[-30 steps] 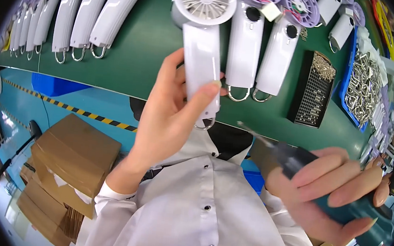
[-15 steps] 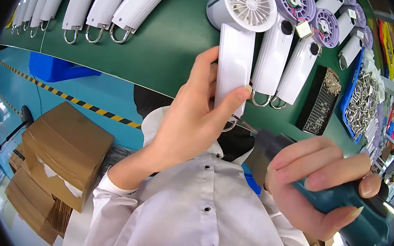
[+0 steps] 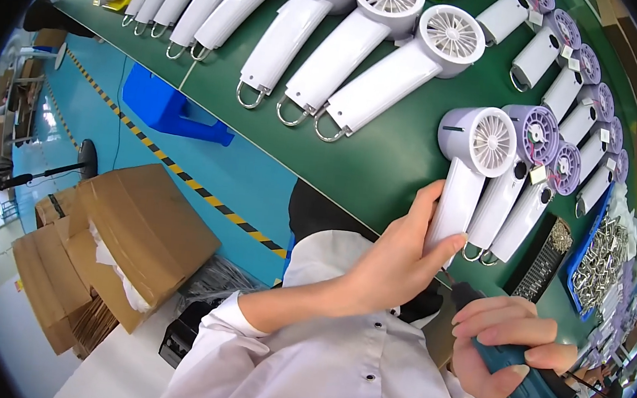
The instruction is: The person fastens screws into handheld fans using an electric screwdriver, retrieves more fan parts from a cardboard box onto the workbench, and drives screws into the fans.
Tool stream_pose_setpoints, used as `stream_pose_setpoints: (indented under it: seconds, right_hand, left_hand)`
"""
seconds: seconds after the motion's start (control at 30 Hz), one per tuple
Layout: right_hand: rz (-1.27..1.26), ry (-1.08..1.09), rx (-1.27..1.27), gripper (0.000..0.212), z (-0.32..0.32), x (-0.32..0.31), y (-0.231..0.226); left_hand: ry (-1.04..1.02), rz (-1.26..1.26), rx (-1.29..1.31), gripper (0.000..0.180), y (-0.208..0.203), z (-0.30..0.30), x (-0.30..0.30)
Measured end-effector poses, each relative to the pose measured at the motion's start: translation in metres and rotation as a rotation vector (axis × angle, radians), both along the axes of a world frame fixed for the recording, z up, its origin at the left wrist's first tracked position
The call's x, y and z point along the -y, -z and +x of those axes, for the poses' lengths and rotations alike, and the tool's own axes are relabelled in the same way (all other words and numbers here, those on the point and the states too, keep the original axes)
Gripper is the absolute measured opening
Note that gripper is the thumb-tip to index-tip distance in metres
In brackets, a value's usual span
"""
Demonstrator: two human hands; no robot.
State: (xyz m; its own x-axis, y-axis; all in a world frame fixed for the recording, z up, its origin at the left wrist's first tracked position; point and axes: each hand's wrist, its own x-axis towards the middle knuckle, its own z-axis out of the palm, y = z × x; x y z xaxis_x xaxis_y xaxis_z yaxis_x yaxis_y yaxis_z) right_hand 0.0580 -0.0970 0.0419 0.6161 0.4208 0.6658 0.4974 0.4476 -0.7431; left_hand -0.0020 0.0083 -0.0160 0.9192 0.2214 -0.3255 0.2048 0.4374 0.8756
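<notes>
My left hand (image 3: 393, 261) is closed around the white handle of a handheld fan (image 3: 457, 205), thumb near its lower end. The fan's round lilac head with white blades points up at the far end. In my right hand (image 3: 500, 343) is a dark green electric screwdriver (image 3: 537, 397), its thin bit reaching toward the lower end of the handle. Whether the bit touches a screw is too small to tell. Right beside the held fan lie two fan bodies (image 3: 520, 218) with open lilac heads, wires and metal loops.
Rows of white fans (image 3: 339, 67) lie on the green table (image 3: 263, 136). A black tray of small screws (image 3: 538, 262) and a blue tray of metal loops (image 3: 596, 264) stand at right. Cardboard boxes (image 3: 148, 221) and a blue stool (image 3: 166, 108) are on the floor at left.
The view has swung left, so the hands and held fan appear farther right and lower. My left hand still grips the fan, and the screwdriver bit stays by its lower end.
</notes>
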Motion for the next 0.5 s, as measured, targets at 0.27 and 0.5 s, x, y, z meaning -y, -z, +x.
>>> stream_pose_setpoints:
  seconds: [0.27, 0.5]
  right_hand:
    - [-0.002, -0.082, 0.031, 0.031, 0.006, 0.005, -0.005]
    - [0.113, 0.213, 0.027, 0.039, 0.014, 0.077, -0.046]
  left_hand:
    - [-0.007, -0.015, 0.037, 0.054, 0.004, 0.004, -0.002]
    - [-0.140, -0.034, 0.040, 0.042, -0.008, 0.002, -0.008]
